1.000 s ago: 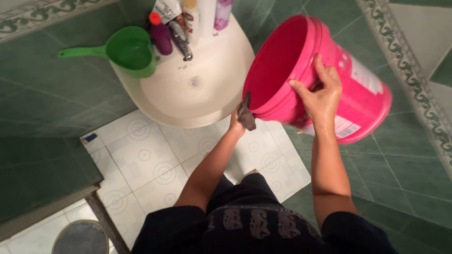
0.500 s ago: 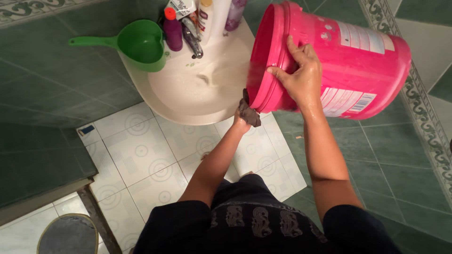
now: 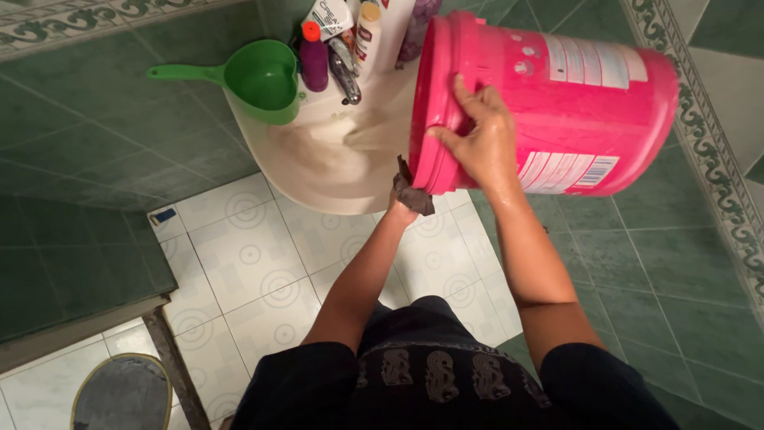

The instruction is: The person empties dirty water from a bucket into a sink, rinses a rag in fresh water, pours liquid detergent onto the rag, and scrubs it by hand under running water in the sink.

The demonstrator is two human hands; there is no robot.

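A large pink bucket [image 3: 573,103] with white labels lies tipped on its side, its mouth facing a white sink [image 3: 318,187]. Murky water runs from the bucket into the basin. My right hand [image 3: 477,139] grips the bucket's rim from above. At the rim's lower edge my left hand [image 3: 400,211] is mostly hidden behind the dark brown cloth [image 3: 412,191] it holds, and it presses up against the bucket.
A green scoop with a handle [image 3: 263,76] sits on the sink's left edge. Bottles [image 3: 314,60] and a metal tap [image 3: 344,72] crowd the back of the sink. Green tiled walls surround white patterned floor tiles [image 3: 247,263]. A grey mat [image 3: 119,394] lies at lower left.
The bucket has tipped further, from mouth-up to nearly horizontal, and moved over the sink. Water now flows into the basin. Both hands kept their hold.
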